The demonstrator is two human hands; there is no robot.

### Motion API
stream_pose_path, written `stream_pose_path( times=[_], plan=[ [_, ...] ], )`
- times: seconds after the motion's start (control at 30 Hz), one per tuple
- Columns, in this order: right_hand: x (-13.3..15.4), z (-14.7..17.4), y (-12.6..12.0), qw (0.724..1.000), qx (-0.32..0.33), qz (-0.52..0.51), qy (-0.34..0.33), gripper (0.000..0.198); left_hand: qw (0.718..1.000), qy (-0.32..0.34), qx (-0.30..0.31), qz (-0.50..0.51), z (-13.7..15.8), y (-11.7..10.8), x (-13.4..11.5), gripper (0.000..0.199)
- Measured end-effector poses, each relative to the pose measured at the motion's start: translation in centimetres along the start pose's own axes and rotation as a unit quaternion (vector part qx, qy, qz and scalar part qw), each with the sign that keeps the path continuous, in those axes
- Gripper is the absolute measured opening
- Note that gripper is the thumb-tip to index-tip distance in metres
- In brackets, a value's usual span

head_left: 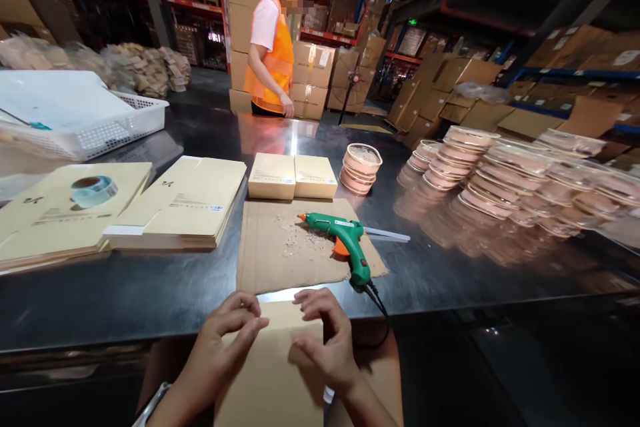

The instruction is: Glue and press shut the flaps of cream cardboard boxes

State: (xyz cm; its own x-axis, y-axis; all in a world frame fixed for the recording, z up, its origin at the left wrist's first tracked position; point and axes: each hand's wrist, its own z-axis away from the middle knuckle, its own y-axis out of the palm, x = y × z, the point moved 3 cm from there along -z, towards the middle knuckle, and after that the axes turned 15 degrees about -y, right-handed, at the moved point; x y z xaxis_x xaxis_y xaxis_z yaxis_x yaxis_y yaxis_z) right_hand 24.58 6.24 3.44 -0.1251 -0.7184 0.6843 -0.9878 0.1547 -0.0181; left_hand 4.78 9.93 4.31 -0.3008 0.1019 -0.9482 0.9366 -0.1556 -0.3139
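Both hands are down at the near edge of the tabletop [150, 293], working on a flat piece of tan cardboard [273, 373] that sticks out over the edge toward the person. Left hand [220, 347] lies on the cardboard's left side, its fingers curled loosely and the fingertips pressing near the top corner; it is not closed around anything. Right hand [325, 340] sits on the top right part of the same piece, fingers bent and slightly apart, the tips pressing down on the surface. The two hands are near each other but not touching.

Just beyond them a sheet of brown cardboard [280, 247] lies flat on the dark tabletop, dotted with pale scraps. A green glue gun [350, 247] rests on its right part, orange nozzle pointing left, a clear glue stick jutting from the back and a black cord trailing off the edge beside the right hand. Behind the sheet stand two small cream boxes [293, 177], side by side and touching. To the left are two stacks of flattened cream cartons [185, 203], with a roll of tape [93, 190] lying on the farther stack. A white plastic basket [125, 123] sits at the far left. Stacks of round lidded containers [360, 170] stand to the right, with many more spreading along the right side. Across the tabletop, a person in an orange vest [273, 60] stands with one hand touching its far edge.
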Motion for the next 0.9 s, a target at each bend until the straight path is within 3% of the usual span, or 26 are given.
stream_pose_path(
  times=[0.1, 0.47, 0.7, 0.9],
  plan=[
    [-0.3, 0.5, 0.1, 0.999, -0.044, -0.028, 0.006, 0.033, 1.0, 0.001, 0.001, -0.002, 0.0, 0.0, 0.2, 0.045],
    [-0.6, -0.1, 0.1, 0.998, -0.039, -0.044, 0.038, 0.032, 0.999, -0.034, 0.032, -0.019, -0.2, -0.2, 0.8, 0.052],
    [-0.4, -0.3, 0.2, 0.997, -0.044, -0.04, 0.046, 0.031, 0.995, 0.006, 0.089, 0.045, -0.7, -0.6, 2.1, 0.062],
    [-0.6, -1.3, 0.1, 0.995, 0.078, -0.014, 0.064, 0.014, 0.995, -0.023, 0.087, 0.036, -0.7, -0.5, 2.1, 0.06]
  ],
)
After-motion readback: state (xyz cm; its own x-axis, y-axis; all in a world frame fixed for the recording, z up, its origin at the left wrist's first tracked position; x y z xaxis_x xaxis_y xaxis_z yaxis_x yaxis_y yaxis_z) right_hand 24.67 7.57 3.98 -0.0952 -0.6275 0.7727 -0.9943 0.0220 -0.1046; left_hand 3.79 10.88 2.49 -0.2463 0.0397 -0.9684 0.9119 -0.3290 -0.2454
